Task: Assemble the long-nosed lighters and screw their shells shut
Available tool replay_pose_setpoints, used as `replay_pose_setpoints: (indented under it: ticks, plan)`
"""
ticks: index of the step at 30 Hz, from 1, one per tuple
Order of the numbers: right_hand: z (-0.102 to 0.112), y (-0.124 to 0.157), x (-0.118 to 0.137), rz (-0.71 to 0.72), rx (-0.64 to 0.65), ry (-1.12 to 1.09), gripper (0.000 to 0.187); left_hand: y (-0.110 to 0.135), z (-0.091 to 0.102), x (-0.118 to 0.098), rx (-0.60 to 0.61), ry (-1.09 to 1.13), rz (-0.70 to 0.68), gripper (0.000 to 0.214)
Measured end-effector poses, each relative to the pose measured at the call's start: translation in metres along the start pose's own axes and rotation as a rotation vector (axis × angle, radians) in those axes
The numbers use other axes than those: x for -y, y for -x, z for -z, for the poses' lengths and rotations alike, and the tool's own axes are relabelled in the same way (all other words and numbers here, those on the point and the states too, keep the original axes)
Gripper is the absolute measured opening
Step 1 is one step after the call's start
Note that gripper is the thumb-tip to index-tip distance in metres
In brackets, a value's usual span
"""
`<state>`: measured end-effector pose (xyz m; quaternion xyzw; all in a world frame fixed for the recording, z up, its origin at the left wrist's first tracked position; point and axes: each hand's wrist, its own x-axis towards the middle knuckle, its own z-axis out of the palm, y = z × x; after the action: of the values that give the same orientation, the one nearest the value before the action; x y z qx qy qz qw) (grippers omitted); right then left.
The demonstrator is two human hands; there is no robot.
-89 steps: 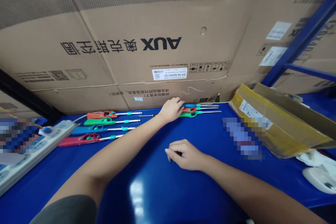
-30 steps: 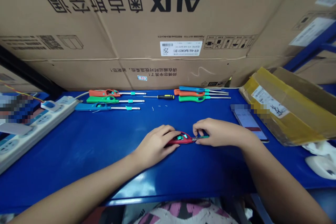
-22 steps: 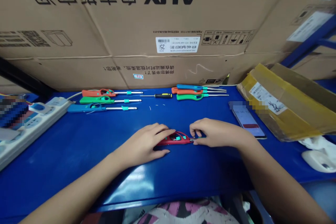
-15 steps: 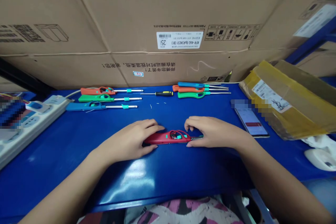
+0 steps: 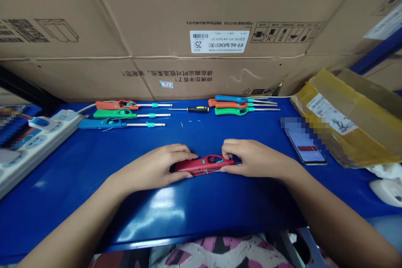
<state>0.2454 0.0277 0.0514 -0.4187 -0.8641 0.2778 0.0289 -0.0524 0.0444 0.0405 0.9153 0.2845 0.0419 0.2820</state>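
A red long-neck lighter [image 5: 201, 165] lies crosswise on the blue table, held between both hands. My left hand [image 5: 163, 165] is closed round its handle end, thumb on the near side and fingers on the far side. My right hand [image 5: 243, 158] pinches the front of the body by the nozzle, which the palm mostly hides. Along the near side of the casing a lengthwise gap shows, with something pale inside. Beyond the hands are a screwdriver [image 5: 197, 109] with a black and yellow handle and several small white bits.
At the back left lie an orange lighter [image 5: 108, 105], a green lighter [image 5: 109, 114] and a blue lighter [image 5: 102, 123]; three more are grouped back right. A power strip [image 5: 40, 146] borders the left. A phone [image 5: 303, 142] and an open carton [image 5: 339, 121] stand right.
The red lighter has been turned in my hands, so its near side with the gap now shows. My right fingers have closed on its front end. The camera view has shifted slightly.
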Motion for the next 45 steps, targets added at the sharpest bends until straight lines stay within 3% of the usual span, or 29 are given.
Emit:
replay_pose_setpoints:
  ticks: [9,14,17,19,21,24,26,28,31,38,41,45]
  plan:
    - [-0.002,-0.005,-0.013,-0.003,-0.143,0.056,0.030,-0.010,-0.008,0.001,-0.179,0.142,0.011,0.027]
    - [-0.010,-0.012,-0.023,-0.106,-0.157,0.164,0.031,-0.015,-0.019,0.010,-0.316,-0.013,0.022,0.033]
    - [-0.010,-0.012,-0.028,-0.164,-0.237,0.221,0.021,-0.015,-0.019,0.005,-0.372,-0.150,-0.008,0.041]
    - [-0.007,-0.009,-0.026,-0.161,-0.306,0.217,0.019,-0.014,-0.017,-0.003,-0.346,-0.178,-0.035,0.044]
    - [-0.003,-0.004,-0.020,-0.076,-0.294,0.134,0.018,-0.012,-0.016,-0.011,-0.263,-0.162,-0.059,0.046]
    - [0.002,0.002,-0.007,0.126,-0.051,-0.079,0.018,-0.010,-0.019,-0.019,-0.127,-0.134,-0.093,0.054]
    - [0.003,0.003,-0.002,0.173,0.103,-0.131,0.027,-0.011,-0.023,-0.020,-0.078,-0.134,-0.110,0.055]
    - [0.001,0.001,-0.001,0.176,0.155,-0.129,0.030,-0.012,-0.027,-0.019,-0.060,-0.138,-0.112,0.046]
    - [0.000,-0.002,-0.005,0.181,0.137,-0.142,0.022,-0.014,-0.028,-0.016,-0.062,-0.127,-0.096,0.028]
    - [0.006,0.001,-0.007,0.197,0.035,-0.226,0.011,-0.013,-0.023,-0.011,-0.100,-0.145,-0.084,0.024]
    - [0.005,0.000,-0.011,0.075,-0.052,-0.200,0.012,-0.012,-0.023,-0.010,-0.103,-0.162,-0.081,0.025]
    - [0.000,-0.003,-0.019,-0.073,-0.141,-0.007,0.012,-0.014,-0.024,-0.011,-0.117,-0.168,-0.076,0.025]
